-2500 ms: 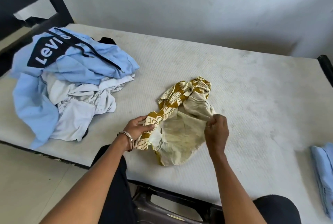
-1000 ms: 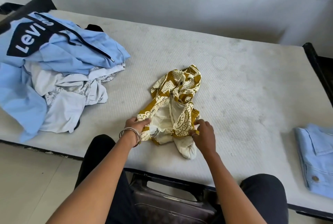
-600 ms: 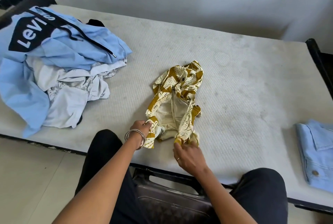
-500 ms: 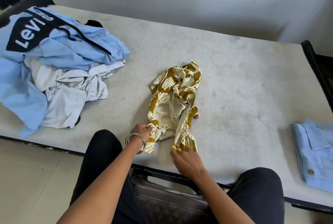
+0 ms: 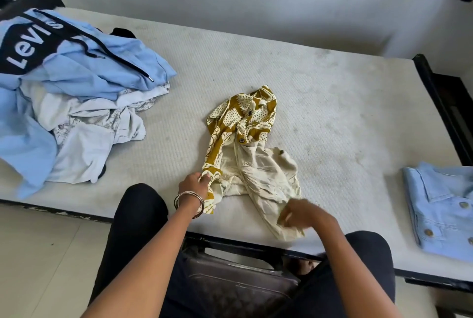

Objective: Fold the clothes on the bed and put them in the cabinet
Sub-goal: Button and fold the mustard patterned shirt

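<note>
While L hand (image 5: 195,184) still pinches hem of mustard print shirt (image 5: 243,143) mid-bed (image 5: 332,102), we drag R hand (image 5: 298,212) outward w/ other corner, prob gripped, blur hides fingers. Pale lining now spread; flattening underway, fold not begun.

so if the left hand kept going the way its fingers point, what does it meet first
The left hand already grips the mustard patterned shirt at its hem; going on up the bed, it would likely just push into more of that shirt.
</note>
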### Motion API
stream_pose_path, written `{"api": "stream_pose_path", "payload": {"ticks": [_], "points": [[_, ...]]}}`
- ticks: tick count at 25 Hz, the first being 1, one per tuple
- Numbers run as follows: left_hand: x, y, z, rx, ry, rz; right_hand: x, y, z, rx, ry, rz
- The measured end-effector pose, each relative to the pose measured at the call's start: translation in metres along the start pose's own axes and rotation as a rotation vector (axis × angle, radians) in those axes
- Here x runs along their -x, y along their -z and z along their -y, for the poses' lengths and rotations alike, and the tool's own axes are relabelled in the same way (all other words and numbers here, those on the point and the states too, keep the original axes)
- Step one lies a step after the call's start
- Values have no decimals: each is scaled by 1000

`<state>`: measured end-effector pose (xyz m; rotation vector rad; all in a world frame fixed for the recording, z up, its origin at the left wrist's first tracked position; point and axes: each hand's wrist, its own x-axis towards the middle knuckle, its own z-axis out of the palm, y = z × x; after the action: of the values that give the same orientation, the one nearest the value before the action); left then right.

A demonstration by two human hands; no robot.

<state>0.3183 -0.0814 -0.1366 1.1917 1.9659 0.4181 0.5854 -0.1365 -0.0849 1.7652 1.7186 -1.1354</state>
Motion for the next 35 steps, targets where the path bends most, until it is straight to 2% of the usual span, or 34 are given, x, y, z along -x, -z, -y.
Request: {"api": "stream_pose_path", "payload": {"ticks": [2, 4, 6, 8, 11, 13, 16, 18, 20, 21, 22, 23, 24, 25, 26, 27, 28, 29, 30, 32, 33, 35], "points": [[3, 0, -5, 56, -5, -15, -24, 22, 5, -283, -69, -465], [3, 1, -4, 89, -18, -5, -54, 34, 9, -565, -149, -766], [-1, 5, -3, 86, -46, -20, -82, 34, 5, -633, -243, -836], [-7, 11, -3, 98, -83, -67, -98, 36, -2, -581, -283, -818], [-17, 22, -8, 182, -112, -103, -118, 50, -11, -255, -150, -641], [-24, 27, -10, 229, -93, -104, -129, 57, -7, -7, -145, -488], [-32, 24, -11, 368, -12, -67, -135, 51, 0, 176, -228, -491], [-34, 19, -8, 472, 41, -41, -122, 48, -1, -38, -314, -606], [-35, 18, -5, 482, 76, -44, -103, 46, 0, -403, -441, -866], [-35, 18, -4, 480, 102, -53, -89, 41, 4, -536, -469, -1052], [-36, 15, -1, 479, 132, -58, -72, 32, 12, -569, -414, -1247], [-35, 14, 2, 459, 158, -60, -56, 20, 23, -502, -259, -1386], [-32, 12, 3, 425, 179, -46, -41, 4, 36, -325, -39, -1410], [-28, 11, 4, 371, 186, -18, -32, -16, 45, -67, 202, -1266], [-22, 10, 6, 317, 181, 15, -27, -34, 54, 143, 379, -956], [-15, 10, 9, 263, 170, 49, -23, -47, 58, 233, 413, -530], [-8, 9, 12, 204, 141, 81, -25, -58, 56, 270, 360, -161], [1, 10, 14, 140, 99, 101, -31, -66, 52, 255, 305, 12], [7, 10, 17, 72, 47, 113, -38, -71, 47, 178, 280, 8], [14, 9, 26, -103, -72, 116, -43, -71, 41, -93, 196, -181], [17, 7, 30, -217, -115, 116, -45, -68, 38, -165, 139, -245], [22, 3, 35, -494, -170, 49, -47, -63, 30, -224, 24, -270]]}}
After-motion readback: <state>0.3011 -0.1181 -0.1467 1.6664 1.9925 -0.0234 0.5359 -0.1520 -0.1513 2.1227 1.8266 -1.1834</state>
